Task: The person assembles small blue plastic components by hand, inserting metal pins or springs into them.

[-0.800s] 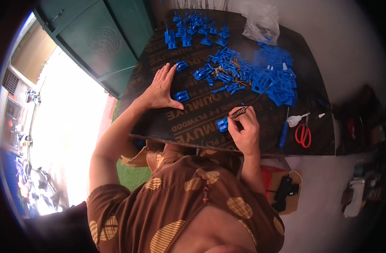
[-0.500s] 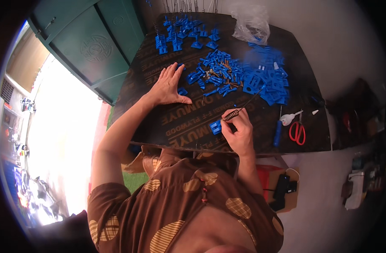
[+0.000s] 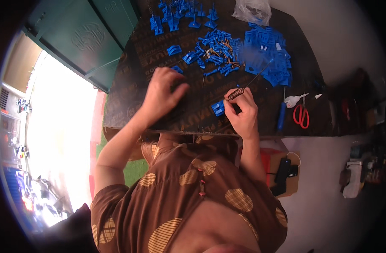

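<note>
My right hand (image 3: pixel 243 113) is closed round a dark coil spring (image 3: pixel 236 93) whose thin straight rod slants up and right to a small blue tip (image 3: pixel 271 61). At its fingertips, against the table, is a blue plastic block (image 3: pixel 218 108); whether the spring is joined to it is hidden by the fingers. My left hand (image 3: pixel 161 93) hovers over the left of the table, slightly blurred, thumb apart from the bent fingers and nothing visible between them. Just beyond its fingers lies a small blue part (image 3: pixel 177 69). Farther off are a curved blue piece (image 3: pixel 174 50) and a blue block (image 3: pixel 190 57).
Blue parts mixed with screws form a pile (image 3: pixel 220 48) mid-table. Flat blue plates (image 3: pixel 266 55) are heaped to its right, below a clear plastic bag (image 3: pixel 252 12). Blue bases with springs (image 3: pixel 172 21) stand at the back. A screwdriver (image 3: pixel 281 116) and red-handled scissors (image 3: pixel 301 117) lie right.
My left hand has come back toward me and its outstretched fingers have bent, uncovering blue pieces. My right hand keeps the spring. The whole view has tilted, shifting the table upward.
</note>
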Action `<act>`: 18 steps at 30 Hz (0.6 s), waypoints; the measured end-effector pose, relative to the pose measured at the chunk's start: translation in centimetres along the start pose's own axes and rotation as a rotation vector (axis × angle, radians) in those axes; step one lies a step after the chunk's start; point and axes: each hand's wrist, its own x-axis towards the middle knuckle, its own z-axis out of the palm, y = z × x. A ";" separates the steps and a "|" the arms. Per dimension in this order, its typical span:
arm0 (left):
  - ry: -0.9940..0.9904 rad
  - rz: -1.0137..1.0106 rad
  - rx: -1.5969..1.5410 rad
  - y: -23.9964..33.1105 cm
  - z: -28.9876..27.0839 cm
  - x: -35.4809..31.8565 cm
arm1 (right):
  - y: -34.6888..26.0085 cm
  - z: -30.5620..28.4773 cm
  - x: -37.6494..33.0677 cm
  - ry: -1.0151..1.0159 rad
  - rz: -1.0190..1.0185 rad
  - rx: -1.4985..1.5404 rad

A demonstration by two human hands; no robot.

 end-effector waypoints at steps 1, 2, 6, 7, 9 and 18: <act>-0.068 0.020 0.001 0.8 0.6 -0.8 | -0.1 0.1 0.0 0.005 -0.009 -0.001; -0.087 0.030 -0.017 1.8 1.4 -1.4 | -0.2 0.0 0.0 -0.003 0.000 -0.014; -0.108 0.034 0.007 4.5 4.6 -2.4 | -0.2 0.0 -0.3 -0.019 -0.003 -0.039; -0.100 0.032 0.016 5.0 5.1 -2.5 | -0.2 0.1 -0.3 -0.012 0.006 -0.029; -0.081 0.022 0.062 5.7 5.9 -2.6 | -0.3 0.1 -0.4 -0.010 0.014 -0.021; -0.038 0.040 0.022 5.9 7.2 -2.6 | -0.4 0.1 -0.2 -0.012 -0.014 -0.047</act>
